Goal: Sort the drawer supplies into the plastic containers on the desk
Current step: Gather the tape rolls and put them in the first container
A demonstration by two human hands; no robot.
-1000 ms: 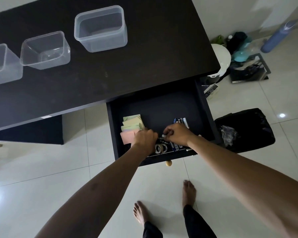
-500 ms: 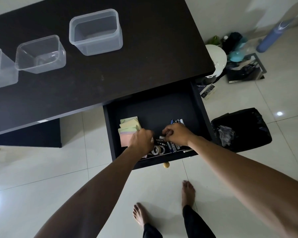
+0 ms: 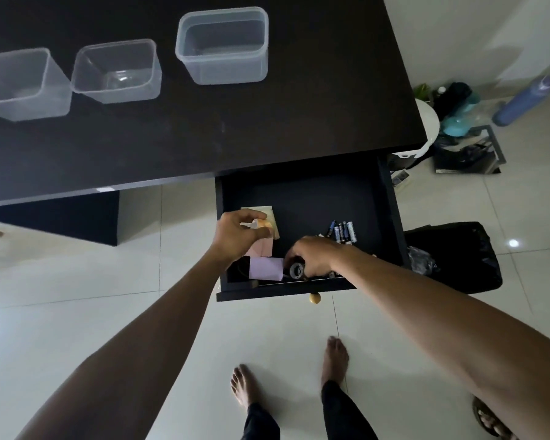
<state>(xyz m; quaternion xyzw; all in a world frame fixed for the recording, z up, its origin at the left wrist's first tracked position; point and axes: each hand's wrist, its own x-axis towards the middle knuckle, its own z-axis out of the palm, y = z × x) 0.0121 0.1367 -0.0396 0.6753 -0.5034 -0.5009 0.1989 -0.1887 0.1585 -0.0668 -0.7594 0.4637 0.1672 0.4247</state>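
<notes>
I am at the picking step. Both my hands are in the open drawer (image 3: pixel 315 198), and nothing is sorted yet.

My left hand (image 3: pixel 237 238) is over the pads. Its fingers pinch a small thing (image 3: pixel 261 228) that is orange and white. I cannot tell what it is.

My right hand (image 3: pixel 315 255) is low at the front of the drawer. Its fingers curl round a little grey roll (image 3: pixel 296 269), which I think is tape.

Next, I think, I must lift both hands out and up to the desk (image 3: pixel 267 122). The boxes stand far back on it, so it is a long reach. Each kind of thing needs its own box, so I must choose well before I let go.

Now I count. There are three boxes: the left box (image 3: pixel 23 87), the middle box (image 3: pixel 118 74) and the right box (image 3: pixel 223 49). All three look empty.

The batteries (image 3: pixel 342 231) lie side by side at the right of the drawer. I count about five, but they lie so close that I am not sure.

I can tell three pads apart: a yellow pad (image 3: pixel 265 210), a pink pad (image 3: pixel 262 247) and a purple pad (image 3: pixel 265 268). I see one roll. More may hide under my right hand.
</notes>
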